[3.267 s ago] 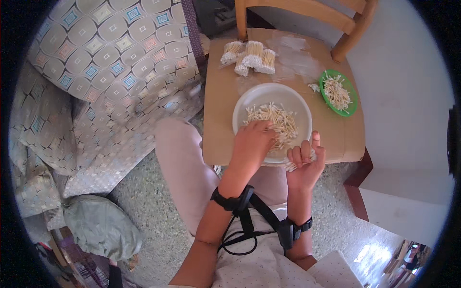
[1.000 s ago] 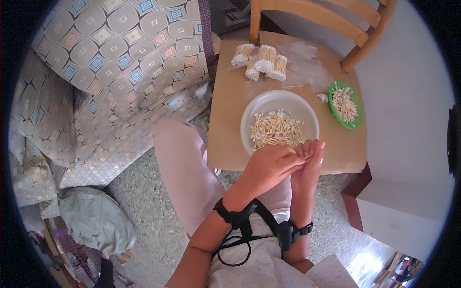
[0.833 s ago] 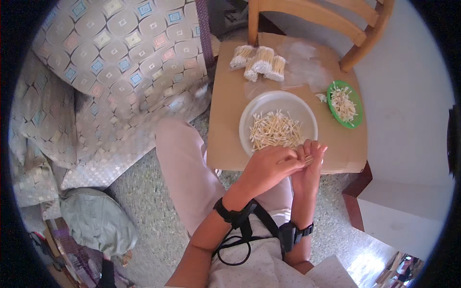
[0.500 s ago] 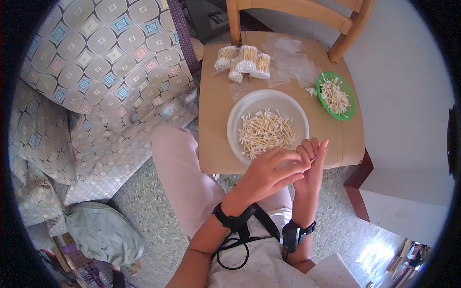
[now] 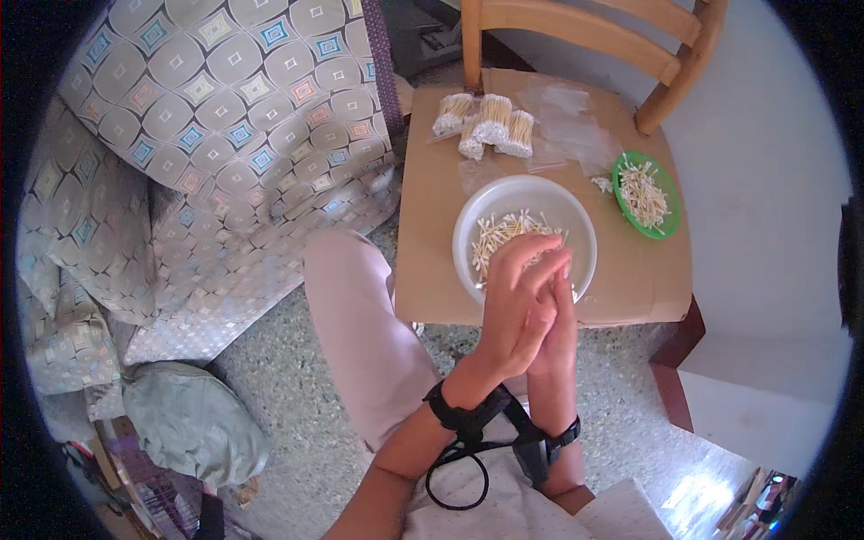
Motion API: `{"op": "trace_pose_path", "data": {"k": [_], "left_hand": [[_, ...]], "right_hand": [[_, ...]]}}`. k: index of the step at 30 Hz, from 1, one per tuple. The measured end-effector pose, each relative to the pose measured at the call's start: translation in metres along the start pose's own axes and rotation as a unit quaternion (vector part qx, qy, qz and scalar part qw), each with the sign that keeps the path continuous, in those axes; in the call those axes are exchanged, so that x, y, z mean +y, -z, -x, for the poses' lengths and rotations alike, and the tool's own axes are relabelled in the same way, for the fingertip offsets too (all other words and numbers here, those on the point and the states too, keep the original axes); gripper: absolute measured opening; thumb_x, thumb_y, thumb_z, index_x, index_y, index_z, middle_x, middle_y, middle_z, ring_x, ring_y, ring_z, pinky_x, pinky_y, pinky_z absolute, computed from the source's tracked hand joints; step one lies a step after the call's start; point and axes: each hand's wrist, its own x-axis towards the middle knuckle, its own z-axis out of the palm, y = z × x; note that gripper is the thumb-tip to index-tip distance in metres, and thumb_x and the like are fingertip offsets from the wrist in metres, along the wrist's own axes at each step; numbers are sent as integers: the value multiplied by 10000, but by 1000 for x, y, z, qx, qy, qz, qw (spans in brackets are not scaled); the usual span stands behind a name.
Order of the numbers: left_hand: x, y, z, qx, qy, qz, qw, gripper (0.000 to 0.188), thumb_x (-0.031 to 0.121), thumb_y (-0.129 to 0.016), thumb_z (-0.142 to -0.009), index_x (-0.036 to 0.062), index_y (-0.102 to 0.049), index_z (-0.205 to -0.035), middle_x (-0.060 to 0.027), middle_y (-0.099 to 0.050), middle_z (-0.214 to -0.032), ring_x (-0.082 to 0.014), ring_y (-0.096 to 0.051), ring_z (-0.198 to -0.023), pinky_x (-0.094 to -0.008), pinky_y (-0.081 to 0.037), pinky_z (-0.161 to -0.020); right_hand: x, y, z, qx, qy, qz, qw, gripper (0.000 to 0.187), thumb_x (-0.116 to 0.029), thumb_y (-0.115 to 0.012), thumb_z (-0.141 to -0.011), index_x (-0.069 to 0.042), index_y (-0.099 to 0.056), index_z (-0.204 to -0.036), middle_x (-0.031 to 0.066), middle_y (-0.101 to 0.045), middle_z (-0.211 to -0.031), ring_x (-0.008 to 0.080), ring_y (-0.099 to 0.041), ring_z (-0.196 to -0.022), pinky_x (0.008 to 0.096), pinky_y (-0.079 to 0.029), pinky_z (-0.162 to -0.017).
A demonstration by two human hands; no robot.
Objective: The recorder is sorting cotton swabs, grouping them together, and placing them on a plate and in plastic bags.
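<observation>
At centre frame, the left hand (image 5: 511, 306) and the right hand (image 5: 556, 328) are pressed palm to palm, fingers extended and close together, their tips over the near rim of the white bowl (image 5: 576, 225). Whether anything is held between the palms cannot be determined. The bowl is round and shallow, positioned centre-right on the brown cardboard sheet (image 5: 432, 225) that covers the wooden chair (image 5: 585, 36) seat. It contains a loose, disordered heap of thin pale sticks (image 5: 504, 236), cream-coloured, short and straight, lying at all angles. A small green dish (image 5: 646, 193) at right of the bowl, apart from it, contains a smaller pile of the same sticks. At upper centre, beyond the bowl, lie clear bags (image 5: 486, 124) packed with bundled sticks, with empty clear bags (image 5: 576, 135) just beside them. A patterned sofa cover (image 5: 207, 144) fills the upper left. Both wrists carry black straps (image 5: 468, 418).
</observation>
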Motion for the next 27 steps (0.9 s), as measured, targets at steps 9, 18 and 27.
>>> {"op": "trace_pose_path", "data": {"k": [9,18,27], "left_hand": [[9,13,10,-50,-98,-194,975,389,375,-545,-878,105,-605,-1151,-111,-524,-1243,-343,-486,-1101,-457,-345,-979],[-16,27,-9,-142,78,-56,985,448,208,-679,-794,147,-563,-1223,-114,-578,-1169,-288,-503,-1129,-413,-356,-989],[-48,30,-5,-297,7,-295,908,477,18,-627,-739,137,-572,-1197,-70,-603,-1097,-284,-517,-1102,-393,-446,-877]], "right_hand": [[15,60,2,-161,160,338,914,313,-220,-477,-975,-71,-451,-1250,52,-531,-1076,92,-536,-969,231,-463,-760],[-32,70,-16,-46,108,122,986,126,-214,-473,-976,-120,-502,-1056,-93,-188,-510,24,-141,-393,208,-177,-379],[-36,70,-6,-97,98,147,979,249,-39,-442,-861,-92,-492,-1099,-85,-208,-504,35,-160,-387,227,-186,-388]]}}
